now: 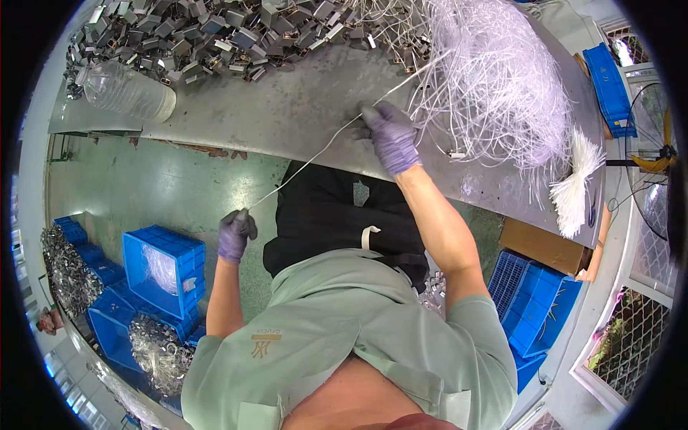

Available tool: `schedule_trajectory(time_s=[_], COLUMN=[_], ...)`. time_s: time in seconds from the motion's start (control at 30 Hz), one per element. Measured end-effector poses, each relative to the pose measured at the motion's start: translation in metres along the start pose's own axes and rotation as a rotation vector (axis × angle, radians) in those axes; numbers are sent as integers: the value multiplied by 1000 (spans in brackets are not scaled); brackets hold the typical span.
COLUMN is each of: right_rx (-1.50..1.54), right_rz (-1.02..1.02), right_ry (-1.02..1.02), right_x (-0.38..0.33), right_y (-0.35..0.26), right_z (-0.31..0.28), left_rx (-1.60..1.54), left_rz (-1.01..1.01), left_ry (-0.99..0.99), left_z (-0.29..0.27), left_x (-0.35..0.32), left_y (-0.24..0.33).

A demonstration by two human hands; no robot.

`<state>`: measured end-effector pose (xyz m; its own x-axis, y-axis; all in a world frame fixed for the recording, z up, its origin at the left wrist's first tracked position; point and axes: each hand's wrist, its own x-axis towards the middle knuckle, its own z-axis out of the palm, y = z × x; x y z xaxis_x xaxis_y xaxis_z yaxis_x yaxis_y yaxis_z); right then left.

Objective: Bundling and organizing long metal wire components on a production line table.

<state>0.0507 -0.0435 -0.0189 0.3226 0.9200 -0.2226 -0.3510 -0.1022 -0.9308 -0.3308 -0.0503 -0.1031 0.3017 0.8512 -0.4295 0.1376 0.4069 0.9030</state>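
Note:
A thin white cord (pixel 313 159) is drawn out at a slant between my two gloved hands. My left hand (pixel 235 235), in a purple glove, is closed on its lower end, off the table's near edge. Over the tabletop, my right hand (pixel 389 135) pinches the same cord farther up, and the cord runs on past it toward a large tangled heap of clear and white strands (pixel 494 93). A pile of small grey metal box-shaped parts (pixel 236 36) covers the far side of the table.
The grey metal table (pixel 236 118) bears a clear plastic bottle (pixel 127 91) at left and a tied white bundle (pixel 575 183) at right. Blue crates (pixel 165 269) stand on the floor at left, and more blue crates (pixel 530 301) beside a cardboard box (pixel 542 246) at right.

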Motion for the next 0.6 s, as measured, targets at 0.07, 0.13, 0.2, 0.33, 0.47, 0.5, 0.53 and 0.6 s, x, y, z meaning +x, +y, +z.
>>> schedule_trajectory(time_s=[0.07, 0.13, 0.2, 0.33, 0.47, 0.5, 0.53, 0.6], right_rx=[-121, -411, -165, -36, 17, 23, 24, 15], right_rz=[-10, -153, -57, 8, 63, 91, 93, 148], right_ry=[-39, 100, 155, 108, 127, 138, 137, 138], right_x=[-5, -6, 9, 10, 8, 8, 6, 1], right_y=[-21, -50, -44, -38, -12, -5, 2, 18], right_z=[-2, -16, -36, -34, -31, -28, -23, -14], left_rx=[22, 21, 3, -262, -288, -257, -226, -263], left_rz=[-22, -13, -21, 9, 50, 44, 38, 63], left_ry=[5, -9, 4, -117, -193, -148, -103, -103], left_z=[13, 23, 35, 56, 62, 67, 72, 79], left_x=[3, 4, 6, 19, 31, 31, 31, 33], left_y=[4, 6, 11, 16, 3, 7, 10, 11])
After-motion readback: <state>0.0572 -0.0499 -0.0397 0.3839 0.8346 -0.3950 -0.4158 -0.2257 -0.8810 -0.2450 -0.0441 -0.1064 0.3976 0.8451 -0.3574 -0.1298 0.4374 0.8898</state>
